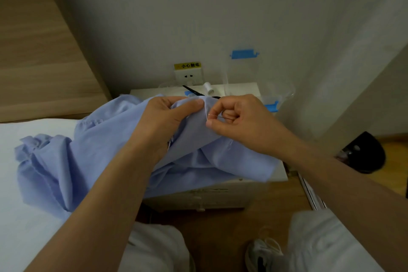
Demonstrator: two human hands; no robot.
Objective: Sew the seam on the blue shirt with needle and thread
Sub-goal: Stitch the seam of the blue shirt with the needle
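A light blue shirt (92,157) lies bunched across the white bed and the small white cabinet. My left hand (163,121) grips a raised fold of the shirt, thumb stretched along its top edge. Just to the right, my right hand (238,121) pinches a thin needle (211,115) between thumb and forefinger, right at the fold's edge. A pale thread (229,144) trails down from under this hand over the cloth. A white thread spool (208,87) stands at the back of the cabinet top.
Black scissors (194,91) lie on the white cabinet (242,89) behind the shirt. A clear plastic box with blue clips (273,106) sits at its right. A wall socket (188,76) is behind. The white bed (19,216) is at left, a black object (366,152) on the floor right.
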